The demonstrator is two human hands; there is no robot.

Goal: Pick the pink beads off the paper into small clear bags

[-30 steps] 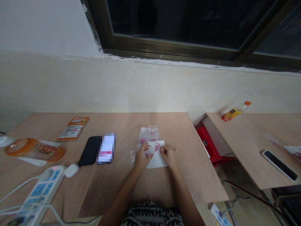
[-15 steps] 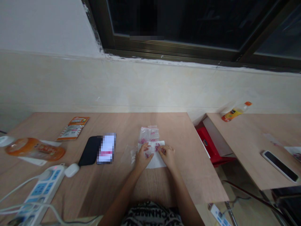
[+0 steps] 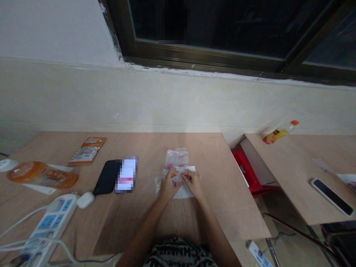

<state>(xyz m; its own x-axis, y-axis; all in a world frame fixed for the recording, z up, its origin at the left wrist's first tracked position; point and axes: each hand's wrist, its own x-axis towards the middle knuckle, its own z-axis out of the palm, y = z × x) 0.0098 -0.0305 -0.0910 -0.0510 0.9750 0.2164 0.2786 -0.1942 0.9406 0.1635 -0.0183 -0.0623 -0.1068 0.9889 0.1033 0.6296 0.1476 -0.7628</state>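
On the desk's middle lies a sheet of white paper (image 3: 185, 193). My left hand (image 3: 168, 187) curls over its left side, thumb and fingers closed around what looks like a small clear bag (image 3: 175, 181) with pink-red bits. Over the paper's right part, my right hand (image 3: 194, 183) has thumb and forefinger pinched together; whatever they hold is too small to make out. More clear bags (image 3: 177, 157) with pink-red bits lie flat just beyond the paper. Left of my left hand is some crumpled clear plastic (image 3: 158, 183).
To the left are a black phone (image 3: 107, 177), a lit phone (image 3: 126, 175), an orange packet (image 3: 87, 151), a drink bottle (image 3: 41, 175), a white charging case (image 3: 85, 200) and a power strip (image 3: 52, 226) with cables. Another desk (image 3: 300, 167) at right bears a bottle (image 3: 280, 132) and a phone (image 3: 331, 196).
My right hand has moved left over the paper towards my left hand, its fingertips now closer to the left thumb. The left hand has stayed nearly in place.
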